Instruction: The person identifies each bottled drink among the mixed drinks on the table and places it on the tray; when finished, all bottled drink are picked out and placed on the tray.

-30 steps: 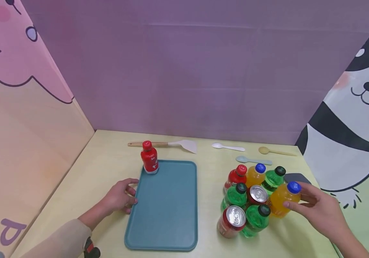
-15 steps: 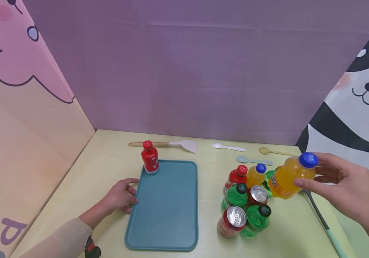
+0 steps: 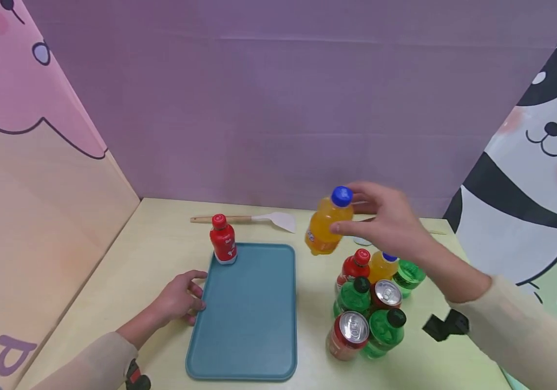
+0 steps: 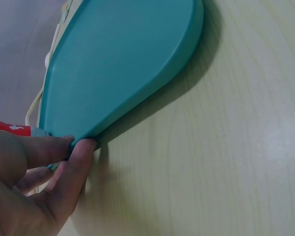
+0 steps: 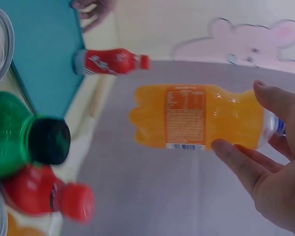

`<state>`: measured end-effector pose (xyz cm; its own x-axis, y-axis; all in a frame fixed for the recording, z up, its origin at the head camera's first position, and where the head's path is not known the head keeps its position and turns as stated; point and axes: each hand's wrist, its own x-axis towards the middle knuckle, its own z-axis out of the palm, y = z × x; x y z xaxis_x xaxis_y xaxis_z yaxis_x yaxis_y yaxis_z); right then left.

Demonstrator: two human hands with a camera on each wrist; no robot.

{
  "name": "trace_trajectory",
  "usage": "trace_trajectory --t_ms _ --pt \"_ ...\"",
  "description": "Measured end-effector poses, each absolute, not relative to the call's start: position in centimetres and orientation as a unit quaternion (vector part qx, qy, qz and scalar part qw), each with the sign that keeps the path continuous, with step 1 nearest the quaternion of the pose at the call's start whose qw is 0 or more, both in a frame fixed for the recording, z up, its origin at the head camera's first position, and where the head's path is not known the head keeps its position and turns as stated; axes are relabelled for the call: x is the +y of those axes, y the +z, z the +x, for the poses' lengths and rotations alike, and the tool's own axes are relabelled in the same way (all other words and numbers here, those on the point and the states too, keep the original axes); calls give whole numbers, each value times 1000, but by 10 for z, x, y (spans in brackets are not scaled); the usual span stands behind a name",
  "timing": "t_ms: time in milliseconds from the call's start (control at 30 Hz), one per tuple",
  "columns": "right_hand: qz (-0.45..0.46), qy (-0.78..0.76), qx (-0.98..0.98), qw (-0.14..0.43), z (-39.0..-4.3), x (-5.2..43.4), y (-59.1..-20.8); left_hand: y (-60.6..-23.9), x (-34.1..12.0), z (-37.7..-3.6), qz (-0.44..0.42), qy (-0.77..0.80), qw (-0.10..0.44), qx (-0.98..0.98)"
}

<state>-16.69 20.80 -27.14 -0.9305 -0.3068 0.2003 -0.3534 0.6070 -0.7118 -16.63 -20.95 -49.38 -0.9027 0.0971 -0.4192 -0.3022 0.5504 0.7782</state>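
Note:
Up in the air beyond the tray's right side, my right hand (image 3: 387, 219) grips a bottle of orange soda (image 3: 329, 225) near its blue cap. The bottle leans slightly, its base toward the left; in the right wrist view its orange label (image 5: 186, 117) faces the camera. My left hand (image 3: 181, 297) stays at the left edge of the blue-green tray (image 3: 244, 325), and in the left wrist view thumb and finger (image 4: 78, 160) pinch its rim. On the tray's far left corner stands a small red bottle (image 3: 223, 239), upright.
Right of the tray, several drinks stand packed together: green bottles (image 3: 384, 333), cans (image 3: 348, 336), another red bottle (image 3: 354, 268) and another orange bottle (image 3: 382, 268). Behind the tray lies a spatula (image 3: 273, 218). A purple backdrop (image 3: 278, 119) rises at the table's far edge.
My right hand has lifted the orange soda bottle out from the right of the drinks and carried it left and farther back, over the group. The left hand and tray have stayed put.

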Motion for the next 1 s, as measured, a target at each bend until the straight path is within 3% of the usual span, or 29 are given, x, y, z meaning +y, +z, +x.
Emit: trace_trajectory --t_ms 233,500,1000 --pt "178 437 -881 -17 -220 132 -309 -494 -214 -168 -59 467 215 855" --pt "140 417 -898 -31 -249 58 -355 -493 -218 -168 -54 469 212 856" --pt "96 397 -911 -64 -259 33 -405 -496 -212 -172 -51 469 221 853"
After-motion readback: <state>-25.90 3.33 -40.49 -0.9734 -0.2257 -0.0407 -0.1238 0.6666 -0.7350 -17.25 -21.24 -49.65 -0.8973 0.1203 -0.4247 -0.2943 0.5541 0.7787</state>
